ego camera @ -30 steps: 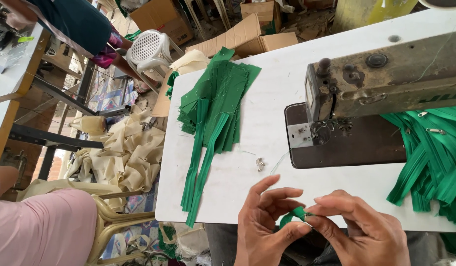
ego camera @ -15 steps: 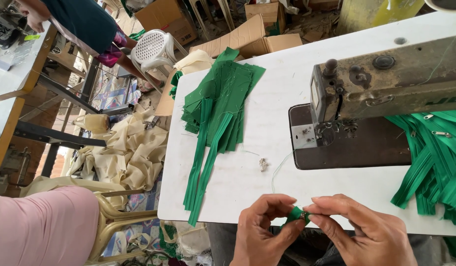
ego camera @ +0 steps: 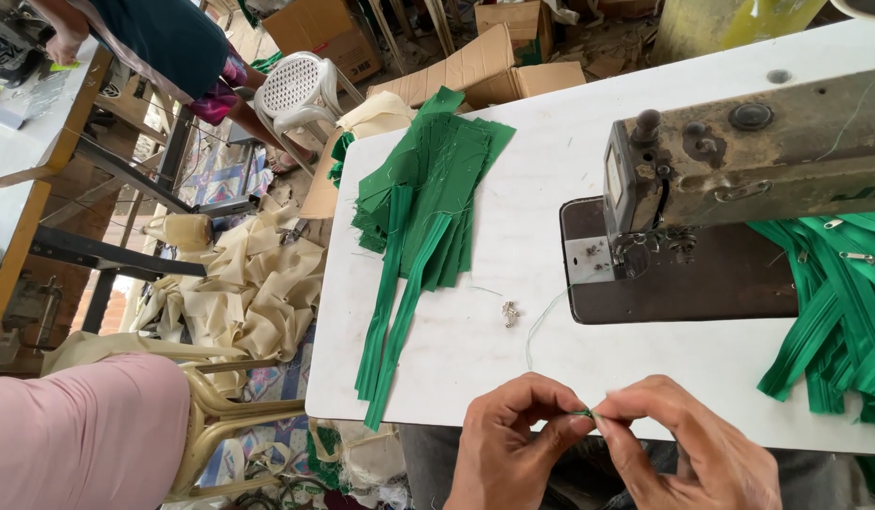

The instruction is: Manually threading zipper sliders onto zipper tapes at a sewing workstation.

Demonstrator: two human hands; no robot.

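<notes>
Table: white table [ego camera: 475, 349], I see an old sewing machine [ego camera: 740, 161] on it.
Hands: left hand [ego camera: 513, 444] and right hand [ego camera: 683, 449] pinch one small green zipper piece [ego camera: 583, 413].

On the table [ego camera: 513, 236]: sewing machine [ego camera: 740, 161] at right, stack of fabric pieces [ego camera: 428, 189] at left, small metal part [ego camera: 510, 314] between them. Zippers [ego camera: 834, 302] heaped right of the machine. At near edge, left hand [ego camera: 508, 453] and right hand [ego camera: 688, 449] touching fingertips. Cloth pile [ego camera: 258, 283] on floor, left of table.
</notes>
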